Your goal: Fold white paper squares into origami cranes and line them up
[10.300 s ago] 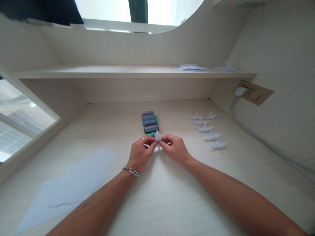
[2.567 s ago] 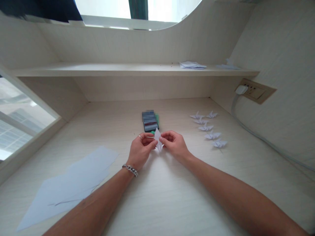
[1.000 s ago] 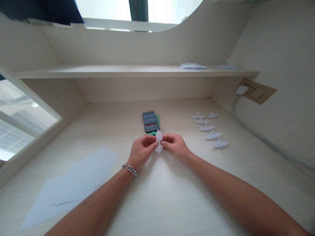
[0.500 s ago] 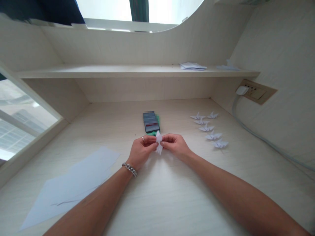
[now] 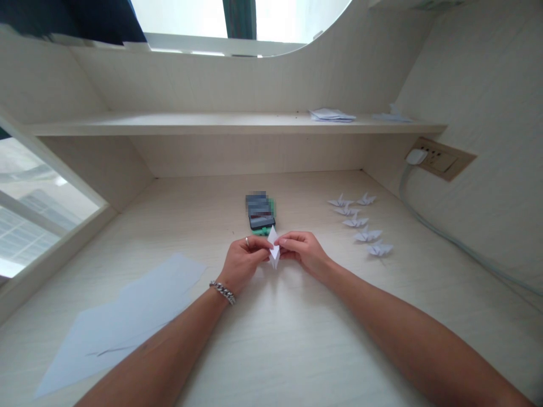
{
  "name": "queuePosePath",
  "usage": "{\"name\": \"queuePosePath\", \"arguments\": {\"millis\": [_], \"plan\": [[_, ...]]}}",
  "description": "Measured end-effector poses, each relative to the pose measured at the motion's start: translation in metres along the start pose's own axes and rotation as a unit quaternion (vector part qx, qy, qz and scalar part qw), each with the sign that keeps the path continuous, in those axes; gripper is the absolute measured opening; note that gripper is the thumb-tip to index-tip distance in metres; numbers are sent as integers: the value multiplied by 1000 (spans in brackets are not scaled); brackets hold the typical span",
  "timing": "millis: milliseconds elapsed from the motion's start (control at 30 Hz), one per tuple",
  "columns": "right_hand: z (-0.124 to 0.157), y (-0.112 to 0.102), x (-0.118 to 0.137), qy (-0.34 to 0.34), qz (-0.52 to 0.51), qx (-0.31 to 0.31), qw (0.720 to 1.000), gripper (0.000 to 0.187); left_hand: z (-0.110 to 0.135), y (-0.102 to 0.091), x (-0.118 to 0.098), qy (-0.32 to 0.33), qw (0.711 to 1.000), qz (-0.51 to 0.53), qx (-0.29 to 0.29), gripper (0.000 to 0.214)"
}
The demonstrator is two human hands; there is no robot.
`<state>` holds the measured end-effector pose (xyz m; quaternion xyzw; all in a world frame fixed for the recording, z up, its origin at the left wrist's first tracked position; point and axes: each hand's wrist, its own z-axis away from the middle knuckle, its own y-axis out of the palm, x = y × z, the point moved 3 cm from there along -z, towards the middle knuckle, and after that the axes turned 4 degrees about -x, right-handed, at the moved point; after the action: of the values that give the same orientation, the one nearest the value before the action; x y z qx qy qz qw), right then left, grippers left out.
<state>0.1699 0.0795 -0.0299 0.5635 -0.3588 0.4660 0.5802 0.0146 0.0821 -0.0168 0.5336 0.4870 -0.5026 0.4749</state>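
Between my two hands, just above the desk, is a small piece of folded white paper (image 5: 274, 255), shaped like a narrow diamond with a split lower end. My left hand (image 5: 246, 257), with a ring and a chain bracelet, pinches its left edge between thumb and fingers. From the other side my right hand (image 5: 306, 251) grips the right edge, thumb on the near face and some fingers curled behind. Right behind the paper lies a phone (image 5: 262, 221) with a green object partly under it. Several folded paper cranes (image 5: 368, 235) sit to the right of my right hand.
Large white paper sheets (image 5: 127, 316) lie at the left, partly under my left forearm. A shelf (image 5: 203, 120) crosses the back, holding stacked folded paper (image 5: 332, 115). On the right wall, a cable (image 5: 449, 240) runs from a plug (image 5: 416, 156) in the socket.
The fingers of my right hand have shifted on the folded paper; its thumb sits slightly higher. The paper's lower end now shows a clearer point and split. Other things stay where they were.
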Motion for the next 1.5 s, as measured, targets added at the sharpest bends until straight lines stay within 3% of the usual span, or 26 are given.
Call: {"name": "queuePosePath", "arguments": {"millis": [167, 333, 667, 1000, 1500], "plan": [[0, 1, 0, -22, 43, -28, 998, 21, 0, -2, -1, 31, 998, -49, 6, 8], [-1, 1, -2, -50, 59, -33, 996, 19, 1, -2, -2, 6, 999, -35, 13, 16], [-3, 0, -4, -45, 45, -41, 997, 23, -1, -3, 4, -15, 1000, -10, 7, 25], [-3, -1, -5, -59, 68, -50, 995, 20, -2, -4, 8, -22, 1000, -18, -2, 27], [-1, -1, -1, -133, 143, -57, 979, 12, -2, -2, 6, -13, 1000, -25, 8, 24]]}}
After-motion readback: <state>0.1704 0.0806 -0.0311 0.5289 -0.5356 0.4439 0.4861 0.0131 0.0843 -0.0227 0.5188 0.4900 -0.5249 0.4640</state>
